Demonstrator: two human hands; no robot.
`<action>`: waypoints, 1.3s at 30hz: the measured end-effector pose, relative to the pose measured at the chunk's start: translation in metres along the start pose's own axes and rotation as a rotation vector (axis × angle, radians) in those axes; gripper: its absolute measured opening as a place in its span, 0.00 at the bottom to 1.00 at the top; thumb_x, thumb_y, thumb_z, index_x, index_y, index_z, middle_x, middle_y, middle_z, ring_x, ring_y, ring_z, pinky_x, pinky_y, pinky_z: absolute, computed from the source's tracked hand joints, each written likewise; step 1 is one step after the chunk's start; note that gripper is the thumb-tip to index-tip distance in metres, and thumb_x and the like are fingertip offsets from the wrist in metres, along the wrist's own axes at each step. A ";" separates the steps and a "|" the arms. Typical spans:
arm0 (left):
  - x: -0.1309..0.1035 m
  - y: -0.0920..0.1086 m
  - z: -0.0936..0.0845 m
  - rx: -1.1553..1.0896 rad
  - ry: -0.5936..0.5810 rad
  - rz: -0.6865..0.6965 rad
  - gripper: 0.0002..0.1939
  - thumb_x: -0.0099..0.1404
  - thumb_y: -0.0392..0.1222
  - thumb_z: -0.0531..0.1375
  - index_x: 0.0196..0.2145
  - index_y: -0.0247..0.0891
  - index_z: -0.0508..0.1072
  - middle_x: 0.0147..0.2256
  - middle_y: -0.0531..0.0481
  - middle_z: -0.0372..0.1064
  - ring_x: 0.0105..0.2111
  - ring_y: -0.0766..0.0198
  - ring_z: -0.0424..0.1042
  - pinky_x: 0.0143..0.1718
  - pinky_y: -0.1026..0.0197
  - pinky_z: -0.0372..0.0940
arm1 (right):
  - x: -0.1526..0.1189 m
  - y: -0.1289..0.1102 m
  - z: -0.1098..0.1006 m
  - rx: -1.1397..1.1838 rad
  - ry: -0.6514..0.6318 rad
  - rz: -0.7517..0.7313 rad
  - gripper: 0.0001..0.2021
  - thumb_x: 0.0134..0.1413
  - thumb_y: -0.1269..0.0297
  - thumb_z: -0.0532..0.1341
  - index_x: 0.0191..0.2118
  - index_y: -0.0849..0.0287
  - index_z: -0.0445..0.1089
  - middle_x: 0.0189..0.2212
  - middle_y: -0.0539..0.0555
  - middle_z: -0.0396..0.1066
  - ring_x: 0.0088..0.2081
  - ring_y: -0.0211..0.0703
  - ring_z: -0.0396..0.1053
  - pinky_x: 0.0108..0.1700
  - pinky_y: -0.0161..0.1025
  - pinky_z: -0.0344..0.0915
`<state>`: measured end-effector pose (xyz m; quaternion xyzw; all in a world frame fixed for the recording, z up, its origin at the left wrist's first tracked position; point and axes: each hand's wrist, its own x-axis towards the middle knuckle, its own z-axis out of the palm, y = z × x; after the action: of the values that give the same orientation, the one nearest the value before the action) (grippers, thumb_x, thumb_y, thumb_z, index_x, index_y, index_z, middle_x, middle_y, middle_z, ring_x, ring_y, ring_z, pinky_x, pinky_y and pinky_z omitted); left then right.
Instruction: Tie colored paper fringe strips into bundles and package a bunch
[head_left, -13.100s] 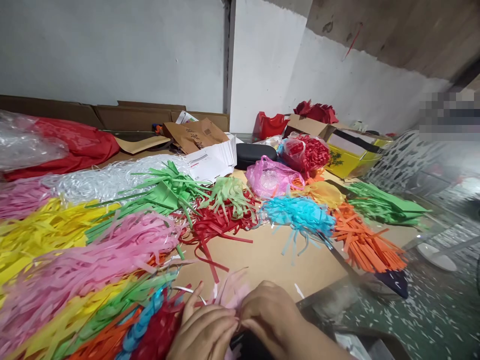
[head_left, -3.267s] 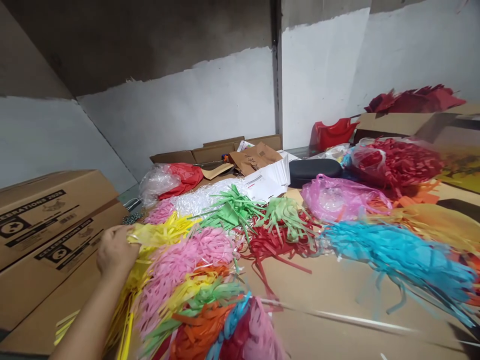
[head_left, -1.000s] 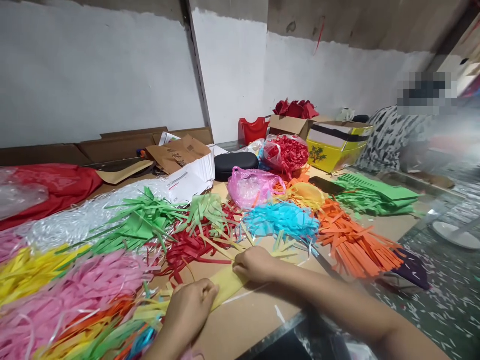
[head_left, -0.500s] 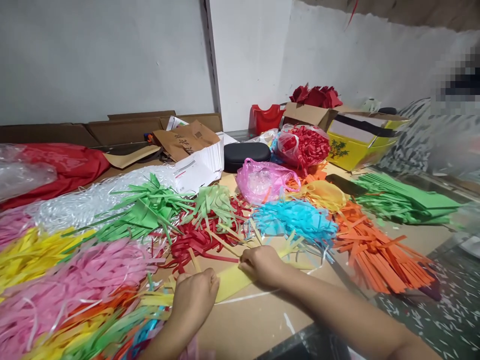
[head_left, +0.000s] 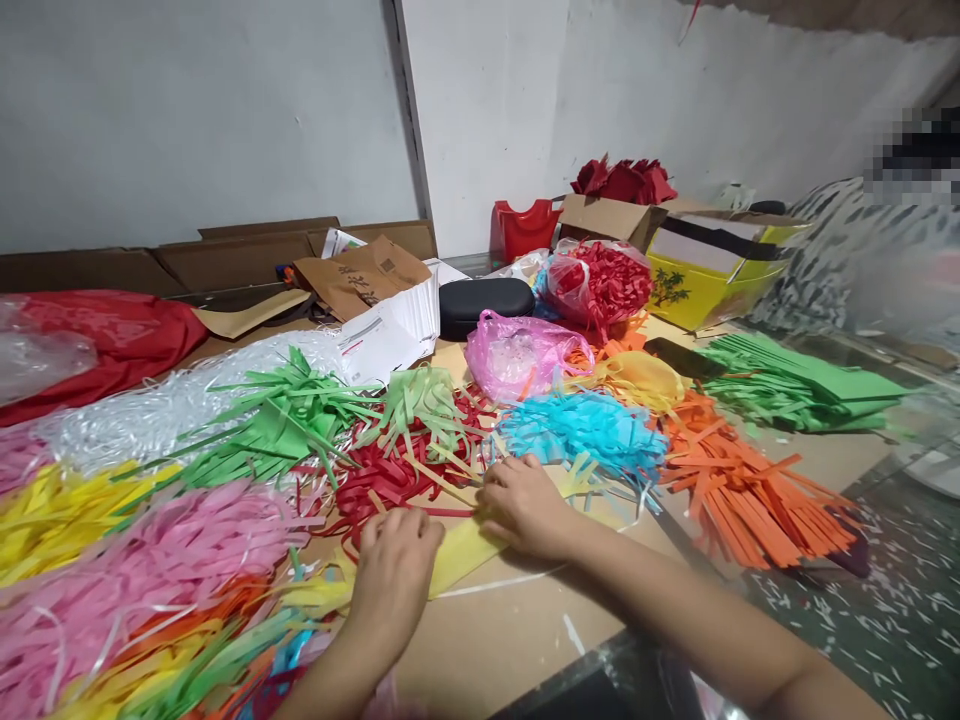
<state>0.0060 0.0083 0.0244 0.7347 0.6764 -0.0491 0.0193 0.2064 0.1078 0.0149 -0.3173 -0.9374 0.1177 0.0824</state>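
A pale yellow strip of fringed paper (head_left: 461, 552) stretches between my two hands on the cardboard. My left hand (head_left: 396, 572) is closed over its left end, fingers curled down and partly hidden. Closed on the strip farther right is my right hand (head_left: 523, 508), its fingers bent over the upper edge. Loose yellow fringe (head_left: 319, 592) sticks out left of my left hand, and more shows beyond my right. Just behind the hands lie dark red strips (head_left: 382, 482) and a pale green fringed bunch (head_left: 424, 405). Blue strips (head_left: 585, 430) lie beyond my right hand.
Pink strips (head_left: 180, 545) and green strips (head_left: 292, 415) are heaped at left. Orange strips (head_left: 757, 490) and green fringed paper (head_left: 810, 385) lie at right. Farther back are a pink plastic bag (head_left: 517, 355), a black case (head_left: 486, 305) and a yellow box (head_left: 709, 275). Another person (head_left: 862, 240) is at far right.
My fingers have shifted from tight fists to a looser curl over the yellow strip, and the backs of both hands show more. The view has moved slightly.
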 end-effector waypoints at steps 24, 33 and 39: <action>-0.014 -0.016 0.018 -0.227 0.012 -0.076 0.18 0.73 0.44 0.49 0.35 0.46 0.78 0.40 0.53 0.78 0.47 0.56 0.71 0.53 0.47 0.55 | 0.005 0.015 0.012 0.136 -0.030 -0.072 0.10 0.65 0.64 0.58 0.35 0.61 0.74 0.34 0.54 0.76 0.37 0.43 0.68 0.41 0.41 0.49; -0.004 -0.011 0.022 -0.217 0.025 -0.170 0.19 0.70 0.44 0.50 0.28 0.42 0.78 0.36 0.48 0.77 0.43 0.52 0.70 0.50 0.45 0.54 | 0.010 0.010 0.027 0.082 0.006 0.014 0.08 0.57 0.67 0.58 0.31 0.61 0.73 0.31 0.54 0.74 0.33 0.43 0.66 0.38 0.41 0.49; -0.004 -0.010 0.016 -0.196 0.067 -0.151 0.12 0.68 0.40 0.54 0.37 0.43 0.78 0.40 0.47 0.77 0.46 0.52 0.70 0.50 0.45 0.54 | 0.009 0.011 0.023 0.097 0.021 0.043 0.06 0.59 0.67 0.59 0.37 0.61 0.72 0.33 0.54 0.74 0.33 0.43 0.67 0.40 0.41 0.51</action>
<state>-0.0047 0.0035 0.0088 0.6776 0.7315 0.0405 0.0648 0.2001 0.1184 -0.0100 -0.3344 -0.9225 0.1616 0.1050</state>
